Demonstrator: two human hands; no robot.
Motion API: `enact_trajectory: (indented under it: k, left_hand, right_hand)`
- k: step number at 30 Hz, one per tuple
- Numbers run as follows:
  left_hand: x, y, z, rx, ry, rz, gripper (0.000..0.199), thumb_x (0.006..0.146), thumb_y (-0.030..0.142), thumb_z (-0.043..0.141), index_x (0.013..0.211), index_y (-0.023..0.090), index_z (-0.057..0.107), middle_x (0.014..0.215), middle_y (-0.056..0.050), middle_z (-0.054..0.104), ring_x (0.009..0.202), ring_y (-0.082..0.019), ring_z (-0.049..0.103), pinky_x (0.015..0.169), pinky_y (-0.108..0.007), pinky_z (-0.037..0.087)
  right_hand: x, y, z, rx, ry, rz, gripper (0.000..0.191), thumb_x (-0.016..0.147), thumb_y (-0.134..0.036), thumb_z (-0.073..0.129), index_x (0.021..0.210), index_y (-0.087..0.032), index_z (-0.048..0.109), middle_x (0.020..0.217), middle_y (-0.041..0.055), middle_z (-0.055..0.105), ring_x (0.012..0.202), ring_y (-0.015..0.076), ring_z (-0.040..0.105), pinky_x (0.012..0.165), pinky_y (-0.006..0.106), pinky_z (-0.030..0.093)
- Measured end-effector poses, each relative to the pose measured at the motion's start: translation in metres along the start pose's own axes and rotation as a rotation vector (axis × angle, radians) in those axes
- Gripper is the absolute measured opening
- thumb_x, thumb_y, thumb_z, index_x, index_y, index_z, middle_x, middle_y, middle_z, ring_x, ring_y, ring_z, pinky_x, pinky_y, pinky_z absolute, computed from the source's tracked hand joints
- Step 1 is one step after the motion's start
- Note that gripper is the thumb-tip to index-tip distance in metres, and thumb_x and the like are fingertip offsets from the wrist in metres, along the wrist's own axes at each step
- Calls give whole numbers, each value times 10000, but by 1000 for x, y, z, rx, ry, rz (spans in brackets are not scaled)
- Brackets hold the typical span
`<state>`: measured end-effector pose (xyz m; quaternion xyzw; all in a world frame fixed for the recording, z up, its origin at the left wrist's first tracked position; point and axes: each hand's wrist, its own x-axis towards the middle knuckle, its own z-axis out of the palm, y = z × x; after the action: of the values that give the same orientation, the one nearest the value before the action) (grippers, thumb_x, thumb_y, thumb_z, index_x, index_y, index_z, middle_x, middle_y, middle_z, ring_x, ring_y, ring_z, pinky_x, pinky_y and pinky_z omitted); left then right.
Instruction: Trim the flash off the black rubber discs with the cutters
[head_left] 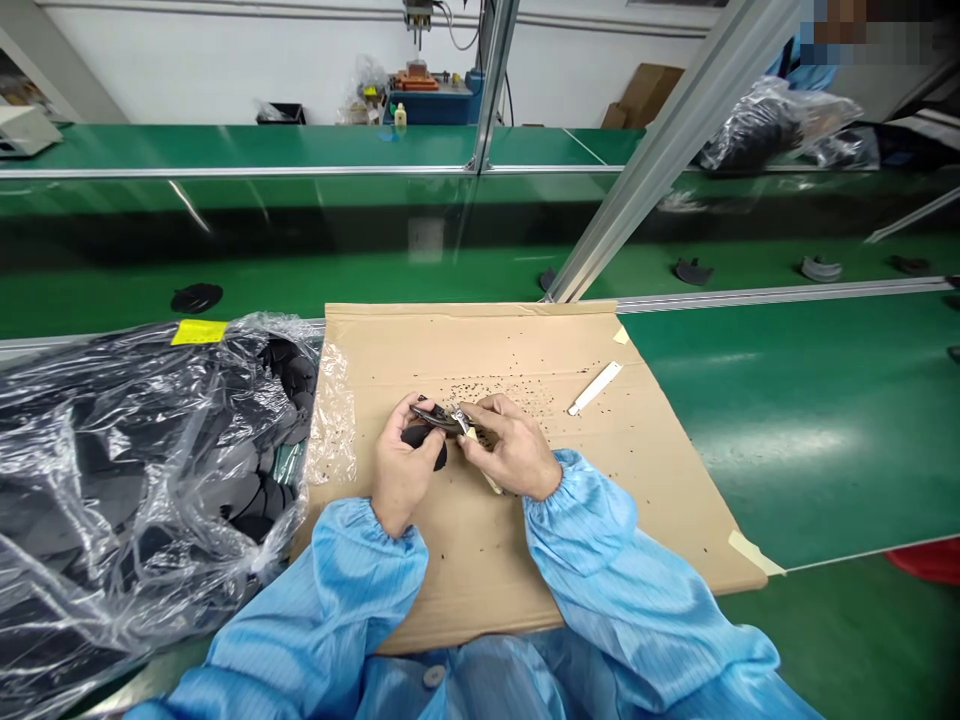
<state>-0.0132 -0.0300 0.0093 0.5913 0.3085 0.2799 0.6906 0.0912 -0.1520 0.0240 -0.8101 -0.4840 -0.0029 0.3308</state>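
Observation:
My left hand (405, 455) is closed around a black curved plastic piece (435, 415), with a rounded dark flap hanging below the fingers. In my right hand (514, 445) is a small silver metal tool (461, 420) with pale yellow on its handle, partly hidden by the fingers. The tool's shiny end meets the black piece's edge. Both hands are close together above a brown cardboard sheet (600, 540). Black crumbs (487, 388) are scattered on the sheet around and beyond the hands.
A white strip-like object (595, 388) lies on the cardboard at right. A clear plastic bag (150, 480) full of black pieces fills the left side. Past the sheet runs a green conveyor belt (375, 275) bearing a black piece (196, 297). A metal post (660, 150) slants up at right.

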Motion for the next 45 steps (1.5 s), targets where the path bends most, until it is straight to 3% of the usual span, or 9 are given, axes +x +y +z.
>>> enact_trajectory:
  k: [5,10,16,23,26,31,35,41,45]
  left_hand:
    - [2,-1,-1,-106,-9,-47,540,693,203,723,1203,173,548,1189,-97,650,1082,-192,628,1001,-366,472]
    - [8,3,-1,-389,25,-245,562,633,210,765,1149,167,549,1136,-89,661,924,-159,650,878,-341,522]
    - [10,8,-3,-480,24,-306,528,624,208,788,1095,159,555,1079,-81,681,760,-108,634,801,-296,520]
    - [8,11,-2,-572,34,-336,461,624,118,781,1038,149,581,1035,-80,692,929,-156,639,817,-299,524]
    - [7,10,-2,-550,20,-336,464,637,129,778,1060,161,589,1056,-75,687,963,-171,638,828,-310,526]
    - [3,12,-2,-506,-45,-331,583,630,159,792,1166,182,567,1118,-75,670,971,-178,634,770,-285,549]
    - [-1,13,-2,-423,-129,-292,637,625,181,793,1220,194,565,1187,-88,638,1001,-201,621,724,-281,568]
    - [-3,12,-3,-355,-164,-277,701,634,206,785,1290,195,537,1192,-88,624,885,-156,627,698,-258,563]
    - [-3,12,-3,-328,-204,-294,707,633,207,781,1294,189,532,1177,-92,636,891,-166,627,673,-245,548]
  right_hand:
    - [1,0,-2,73,-2,-11,374,802,-251,606,1168,-198,667,969,75,639,894,192,612,812,326,525]
    - [2,1,-2,156,58,-5,345,817,-277,615,1149,-201,670,887,54,638,829,182,609,748,317,525]
    - [3,9,2,49,174,74,349,815,-302,589,1135,-191,673,936,76,627,875,204,612,802,342,521]
    - [4,18,8,-173,143,109,355,774,-277,619,1107,-180,693,986,103,637,936,259,595,887,428,477]
    - [5,13,4,13,149,6,327,808,-289,606,1106,-180,685,1039,111,650,987,256,593,909,439,471]
    - [6,2,-2,405,60,-148,260,885,-317,586,1089,-187,681,939,89,682,835,178,634,745,319,535]
    - [5,1,-1,375,86,-75,211,911,-315,571,1020,-196,707,909,79,710,826,173,656,755,309,536]
    - [3,2,2,427,66,25,283,942,-352,509,1109,-203,683,1015,84,711,890,193,668,794,330,547]
    - [2,5,6,557,70,171,351,945,-399,495,1185,-184,636,834,61,695,687,155,647,640,290,557]
